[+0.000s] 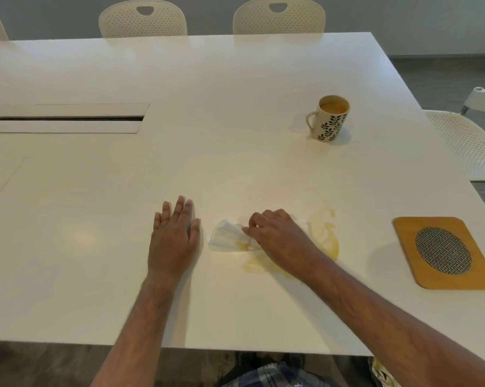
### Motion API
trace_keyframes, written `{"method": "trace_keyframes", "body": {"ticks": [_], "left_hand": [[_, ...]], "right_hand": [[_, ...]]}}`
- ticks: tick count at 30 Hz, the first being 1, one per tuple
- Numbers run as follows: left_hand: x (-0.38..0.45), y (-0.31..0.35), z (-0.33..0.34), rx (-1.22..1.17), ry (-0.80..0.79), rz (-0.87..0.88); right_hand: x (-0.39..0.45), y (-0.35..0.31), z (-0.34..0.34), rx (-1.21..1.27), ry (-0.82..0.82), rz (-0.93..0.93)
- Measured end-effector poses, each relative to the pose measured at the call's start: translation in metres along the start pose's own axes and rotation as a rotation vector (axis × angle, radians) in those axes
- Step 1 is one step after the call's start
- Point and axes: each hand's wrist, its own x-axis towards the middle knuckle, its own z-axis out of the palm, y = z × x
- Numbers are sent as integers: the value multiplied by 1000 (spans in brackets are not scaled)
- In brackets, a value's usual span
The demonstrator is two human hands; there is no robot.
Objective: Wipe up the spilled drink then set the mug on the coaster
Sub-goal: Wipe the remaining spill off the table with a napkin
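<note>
A yellow-brown spill (pixel 326 238) spreads on the white table (pixel 208 121), smeared right of and under my right hand (pixel 275 236). That hand grips a crumpled white tissue (pixel 226 237), stained yellow at its near edge, and holds it down on the wet patch. My left hand (pixel 174 236) rests flat on the table just left of the tissue, fingers straight. A cream mug (pixel 330 118) with black leaf print stands upright at the far right, full of orange-brown drink, with a faint wet ring at its base. The wooden coaster (pixel 442 252) with an oval mesh inset lies at the right edge.
A long cable slot (pixel 65 118) is set into the table at the left. White perforated chairs stand along the far side (pixel 143 20) and one at the right (pixel 470 146). The table's near edge runs just above my lap.
</note>
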Motion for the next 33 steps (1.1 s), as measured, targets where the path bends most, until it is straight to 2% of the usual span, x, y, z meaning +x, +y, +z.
{"method": "trace_keyframes", "body": {"ticks": [4,8,16,25,30,33], "left_hand": [[0,0,0,-8,-4,-2],[0,0,-1,-13,0,-3],[-1,2,-2,-11,-1,1],[0,0,-2,-4,-4,3],[0,-1,0,-3,-3,2],[0,-2,0,-3,0,4]], "right_hand": [[1,-2,-3,52,-82,-24],[3,-8,-8,100,-90,-11],[11,-32,-12,-9,-265,-59],[6,-21,-22,-5,-317,-74],[-1,5,-41,55,-450,-2],[-3,24,-53,153,-656,77]]}}
